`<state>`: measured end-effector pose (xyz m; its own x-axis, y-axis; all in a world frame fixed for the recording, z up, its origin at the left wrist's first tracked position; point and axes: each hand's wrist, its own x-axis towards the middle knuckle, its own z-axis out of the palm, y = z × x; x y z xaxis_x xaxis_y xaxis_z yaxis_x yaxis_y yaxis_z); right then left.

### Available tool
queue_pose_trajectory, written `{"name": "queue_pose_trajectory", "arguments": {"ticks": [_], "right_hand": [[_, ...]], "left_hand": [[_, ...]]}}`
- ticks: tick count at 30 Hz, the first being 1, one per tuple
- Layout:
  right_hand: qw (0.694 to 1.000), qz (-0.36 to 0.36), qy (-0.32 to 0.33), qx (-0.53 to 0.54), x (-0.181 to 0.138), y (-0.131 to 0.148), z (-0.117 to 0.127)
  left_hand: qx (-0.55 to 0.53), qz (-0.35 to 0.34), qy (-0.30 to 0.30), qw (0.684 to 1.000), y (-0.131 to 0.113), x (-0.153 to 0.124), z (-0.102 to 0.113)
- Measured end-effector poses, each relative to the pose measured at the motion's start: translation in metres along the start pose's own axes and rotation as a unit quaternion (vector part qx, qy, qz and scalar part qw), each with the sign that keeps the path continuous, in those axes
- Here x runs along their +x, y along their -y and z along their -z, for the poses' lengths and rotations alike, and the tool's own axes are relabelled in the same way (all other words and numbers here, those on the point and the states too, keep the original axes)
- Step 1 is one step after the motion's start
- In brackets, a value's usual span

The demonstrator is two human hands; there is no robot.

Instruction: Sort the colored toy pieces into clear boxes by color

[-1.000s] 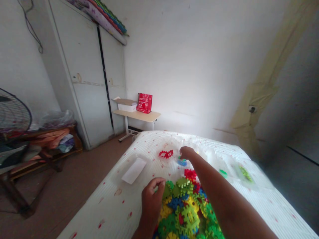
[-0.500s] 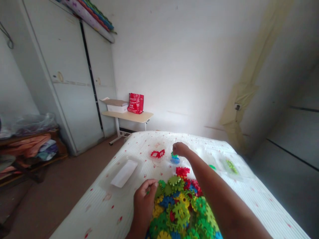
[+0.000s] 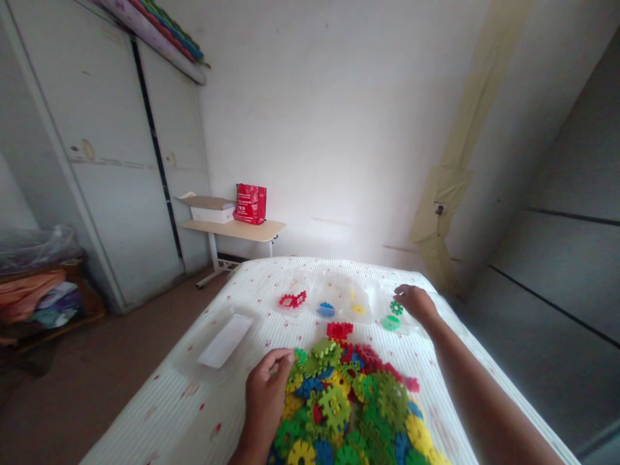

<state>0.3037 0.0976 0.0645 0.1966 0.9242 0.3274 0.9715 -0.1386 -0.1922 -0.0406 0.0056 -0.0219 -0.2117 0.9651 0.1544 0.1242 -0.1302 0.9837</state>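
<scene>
My right hand [image 3: 417, 303] reaches out over the far right of the table. Its fingertips pinch a green gear-shaped plastic building piece [image 3: 396, 308], just above a clear dish with green pieces [image 3: 391, 323]. My left hand [image 3: 267, 391] rests at the near left of a heaped pile of toothed plastic pieces [image 3: 334, 407] in green, yellow, blue and red. Its fingers are curled, with thumb and forefinger close together. Whatever they hold, if anything, is hidden. A small green piece [image 3: 300, 356] lies right beside those fingertips.
Clear dishes hold red pieces [image 3: 292, 299], blue pieces [image 3: 326, 310] and yellow pieces [image 3: 358, 309] across the table's far side. A clear tray with a white insert [image 3: 226, 341] lies on the left. Behind stands a small table [image 3: 232, 227] with a red bag [image 3: 250, 204].
My right hand has moved right with the green piece, from over the blue pieces' dish to the green pieces' dish. My left hand stays beside the pile. The view has turned slightly right.
</scene>
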Motion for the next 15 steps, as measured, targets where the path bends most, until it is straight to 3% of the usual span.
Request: {"name": "queue_pose_trajectory", "arguments": {"ticks": [3,8,15], "right_hand": [[0.999,0.01,-0.047,0.013,-0.016,-0.006,-0.004],[0.977,0.088,-0.176,0.078,-0.065,-0.021,-0.008],[0.978,0.078,-0.16,0.113,-0.139,-0.046,-0.024]], "left_hand": [[0.009,-0.011,-0.005,1.0,0.002,0.003,0.004],[0.06,-0.038,-0.005,0.997,0.005,0.008,0.009],[0.174,-0.08,0.021,0.981,0.009,0.01,0.01]]}}
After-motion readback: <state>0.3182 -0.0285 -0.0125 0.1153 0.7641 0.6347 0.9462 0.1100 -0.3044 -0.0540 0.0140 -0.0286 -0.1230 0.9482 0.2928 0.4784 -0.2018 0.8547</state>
